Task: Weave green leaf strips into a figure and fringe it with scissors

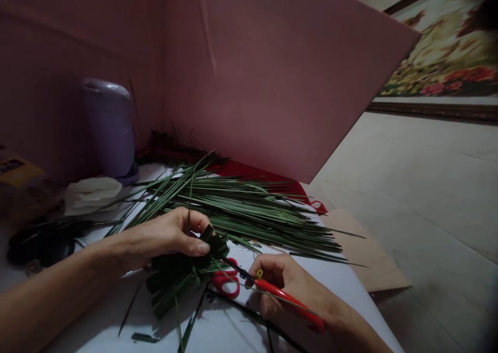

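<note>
My left hand [171, 236] is closed on a dark green piece woven from folded leaf strips [182, 270], thumb pressed on its upper end. My right hand [286, 285] grips red-handled scissors [268, 288], whose dark blades point left toward the woven piece. One red handle loop [227, 285] lies just under the blades on the white tabletop [225, 332]. A long pile of green leaf strips [249, 210] stretches across the table just beyond both hands.
A pink board [272, 78] stands behind the table. A purple container [111, 127] and a crumpled white cloth [91, 192] sit at the back left, dark items [42, 241] at the left. Brown cardboard [361, 249] and pale floor lie to the right.
</note>
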Demonstrator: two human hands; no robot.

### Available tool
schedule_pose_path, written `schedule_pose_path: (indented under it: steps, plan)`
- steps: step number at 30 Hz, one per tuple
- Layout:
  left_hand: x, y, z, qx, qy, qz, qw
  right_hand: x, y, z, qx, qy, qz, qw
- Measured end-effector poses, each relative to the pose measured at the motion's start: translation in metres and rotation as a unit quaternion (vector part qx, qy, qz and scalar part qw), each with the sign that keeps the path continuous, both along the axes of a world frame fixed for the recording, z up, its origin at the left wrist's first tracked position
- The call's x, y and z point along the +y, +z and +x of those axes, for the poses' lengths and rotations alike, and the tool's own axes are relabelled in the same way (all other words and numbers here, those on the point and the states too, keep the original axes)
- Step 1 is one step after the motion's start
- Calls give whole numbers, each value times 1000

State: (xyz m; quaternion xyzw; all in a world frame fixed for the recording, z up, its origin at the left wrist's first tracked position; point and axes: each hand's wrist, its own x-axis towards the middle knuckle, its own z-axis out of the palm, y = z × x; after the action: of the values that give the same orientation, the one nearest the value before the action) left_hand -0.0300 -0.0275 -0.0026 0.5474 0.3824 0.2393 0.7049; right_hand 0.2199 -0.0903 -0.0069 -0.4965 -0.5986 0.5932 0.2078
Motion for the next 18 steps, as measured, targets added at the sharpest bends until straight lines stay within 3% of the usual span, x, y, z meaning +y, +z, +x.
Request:
schedule_pose_path:
  steps: [7,18]
  plan:
    - [-1,-1,0,11,-33,-1,999,-2,4,-5,-16,-13,-20,1000]
    - [-2,2,1,47,-6,-10,999,-1,1,-8,11,-33,-18,999]
